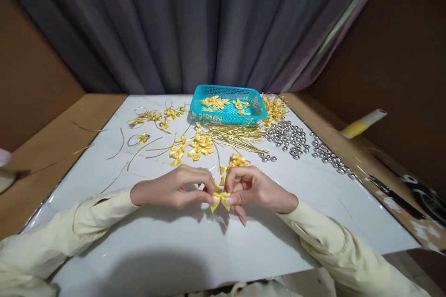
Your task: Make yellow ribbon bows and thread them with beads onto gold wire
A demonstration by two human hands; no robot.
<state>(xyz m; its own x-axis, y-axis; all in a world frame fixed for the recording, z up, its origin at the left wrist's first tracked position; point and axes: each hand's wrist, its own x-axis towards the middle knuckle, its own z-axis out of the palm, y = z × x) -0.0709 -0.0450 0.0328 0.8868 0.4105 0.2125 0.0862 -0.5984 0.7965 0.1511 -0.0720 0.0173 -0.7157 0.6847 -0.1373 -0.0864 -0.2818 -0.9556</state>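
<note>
Both my hands meet at the middle of the white board (174, 246). My left hand (177, 188) and my right hand (252, 188) pinch a small yellow ribbon bow (220, 198) between their fingertips, just above the surface. The fingers of both are curled closed round it. A few more yellow bows (235, 161) lie right behind my right hand, and a bigger heap of bows (195, 146) sits a little farther back.
A turquoise plastic basket (258, 106) holding bows stands at the back. In front of it lie gold wires (237, 132); silver bells (287, 137) spread to the right. Bows on wire loops (153, 116) lie at the back left. A white-and-yellow roll (362, 124) rests on the right.
</note>
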